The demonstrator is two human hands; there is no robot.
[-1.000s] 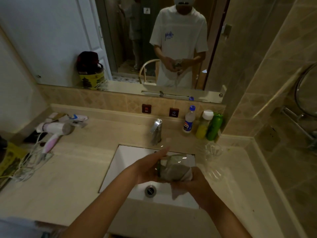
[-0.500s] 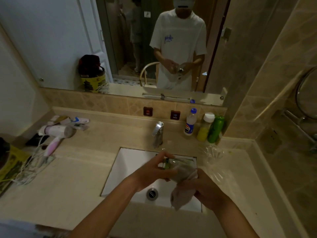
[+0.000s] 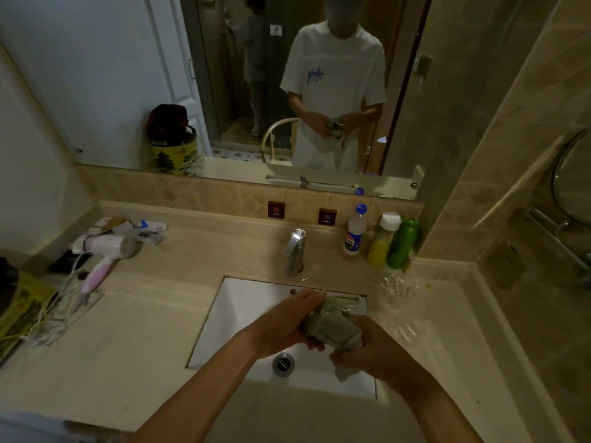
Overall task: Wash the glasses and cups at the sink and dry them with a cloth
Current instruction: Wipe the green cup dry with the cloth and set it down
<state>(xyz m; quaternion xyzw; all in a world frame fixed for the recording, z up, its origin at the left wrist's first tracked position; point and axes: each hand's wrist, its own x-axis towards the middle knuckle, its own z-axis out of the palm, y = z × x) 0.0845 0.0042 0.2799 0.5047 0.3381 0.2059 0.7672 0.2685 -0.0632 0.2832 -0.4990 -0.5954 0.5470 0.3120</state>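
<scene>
dim light | beige tiled wall (image 3: 524,129) | wide mirror (image 3: 128,75) | possibly marble counter (image 3: 134,340)

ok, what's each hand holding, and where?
Left hand grips the glass around its side; right hand holds the cloth wrapped around it, over the sink.

Wall tags above faucet: "HOT" tag (image 3: 276,209), "COLD" tag (image 3: 327,216).

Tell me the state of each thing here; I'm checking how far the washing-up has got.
Glass: held over the sink, wrapped in the cloth.
Cloth: bunched round the glass.
Left hand: grips the glass.
Right hand: grips the cloth.
Tap: no water visible.
Sink: drain unplugged.
Second glass: upright on the counter.
Hair dryer: lying down.
</scene>
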